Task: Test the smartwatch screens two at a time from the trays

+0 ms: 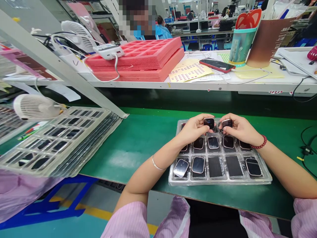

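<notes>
My left hand [194,128] pinches a smartwatch [209,123] with a dark screen, thumb and fingers on its edges. Beside it, my right hand [239,128] grips a second smartwatch [226,124]. Both are over the far row of a clear plastic tray [220,182] on the green bench. In its compartments lie several more square watches, such as a tilted one [181,168] at near left and another [253,166] at near right. Two front compartments between them show only dark inserts [234,166]. My hands hide part of the far row.
A stack of similar trays [59,142] stands at left, with a white fan [37,106] behind. On the shelf are pink foam trays [138,59], a phone [217,65] and a teal cup [242,46]. A black cable [307,150] lies at right. A co-worker [141,19] sits beyond.
</notes>
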A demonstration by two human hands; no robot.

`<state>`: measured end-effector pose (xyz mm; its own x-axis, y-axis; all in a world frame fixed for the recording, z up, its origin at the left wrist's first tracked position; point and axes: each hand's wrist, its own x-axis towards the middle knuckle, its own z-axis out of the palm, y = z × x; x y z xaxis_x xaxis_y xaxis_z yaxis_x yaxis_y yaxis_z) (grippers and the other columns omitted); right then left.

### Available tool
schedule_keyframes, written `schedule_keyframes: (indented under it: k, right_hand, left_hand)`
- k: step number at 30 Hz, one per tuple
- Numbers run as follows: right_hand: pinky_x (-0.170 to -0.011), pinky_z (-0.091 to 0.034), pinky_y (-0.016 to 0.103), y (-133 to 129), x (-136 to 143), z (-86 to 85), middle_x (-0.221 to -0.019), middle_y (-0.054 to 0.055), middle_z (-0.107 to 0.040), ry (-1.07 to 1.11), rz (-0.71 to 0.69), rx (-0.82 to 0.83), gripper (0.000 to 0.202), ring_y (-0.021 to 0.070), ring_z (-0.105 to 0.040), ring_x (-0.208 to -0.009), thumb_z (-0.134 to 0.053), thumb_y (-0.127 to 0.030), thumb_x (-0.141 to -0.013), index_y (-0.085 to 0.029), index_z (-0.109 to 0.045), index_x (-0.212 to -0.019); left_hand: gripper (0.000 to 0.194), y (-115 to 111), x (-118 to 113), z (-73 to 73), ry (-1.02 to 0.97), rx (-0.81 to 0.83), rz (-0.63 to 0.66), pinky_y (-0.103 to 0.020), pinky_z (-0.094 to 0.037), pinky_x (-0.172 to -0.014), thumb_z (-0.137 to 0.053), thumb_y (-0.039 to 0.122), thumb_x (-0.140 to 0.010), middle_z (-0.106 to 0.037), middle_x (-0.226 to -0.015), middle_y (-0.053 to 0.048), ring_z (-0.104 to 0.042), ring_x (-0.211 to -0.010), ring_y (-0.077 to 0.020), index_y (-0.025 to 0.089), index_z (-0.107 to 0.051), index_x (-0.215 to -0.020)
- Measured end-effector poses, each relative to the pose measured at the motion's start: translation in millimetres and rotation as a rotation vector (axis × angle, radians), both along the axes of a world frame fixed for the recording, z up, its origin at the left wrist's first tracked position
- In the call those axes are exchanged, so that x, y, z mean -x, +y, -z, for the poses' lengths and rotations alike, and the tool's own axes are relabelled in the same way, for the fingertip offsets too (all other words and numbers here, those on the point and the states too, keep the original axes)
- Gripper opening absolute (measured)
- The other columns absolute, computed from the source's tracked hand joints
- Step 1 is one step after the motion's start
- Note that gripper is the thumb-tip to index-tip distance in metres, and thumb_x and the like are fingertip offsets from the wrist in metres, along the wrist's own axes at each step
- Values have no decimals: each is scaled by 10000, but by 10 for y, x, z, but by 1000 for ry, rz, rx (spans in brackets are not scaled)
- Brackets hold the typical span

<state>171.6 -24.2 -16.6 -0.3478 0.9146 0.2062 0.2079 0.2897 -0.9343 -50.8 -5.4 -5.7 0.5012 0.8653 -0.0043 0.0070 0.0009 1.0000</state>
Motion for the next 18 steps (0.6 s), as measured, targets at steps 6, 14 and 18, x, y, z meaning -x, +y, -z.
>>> schedule_keyframes:
  k: [6, 14, 18]
  right_hand:
    - [-694, -559, 320, -8, -4, 0, -924, 51, -703, 5, -6, -14, 235, 187, -673, -789, -666, -194, -772, -204, -613, -1000]
    - [-664, -601, 313, -13, -4, -11, -921, 55, -727, 13, 21, 54, 200, 175, -694, -729, -657, -270, -835, -208, -627, -1023]
    - [-675, -613, 307, -10, 0, -12, -961, 55, -731, 20, 23, 65, 236, 171, -705, -736, -679, -250, -815, -211, -637, -1044]
  left_hand:
    - [444, -3, -10, -10, -10, 7, -9, -205, -514, -670, -631, 102, -736, -731, -1037, -78, -722, -768, -127, 134, -606, -1178]
    - [327, 15, 21, 31, -3, -58, -30, -192, -454, -549, -680, 282, -811, -742, -980, -95, -689, -680, -121, 129, -637, -1097]
    - [322, 10, 25, 14, 7, -67, -42, -192, -446, -536, -690, 275, -797, -741, -965, -90, -676, -672, -120, 130, -635, -1079]
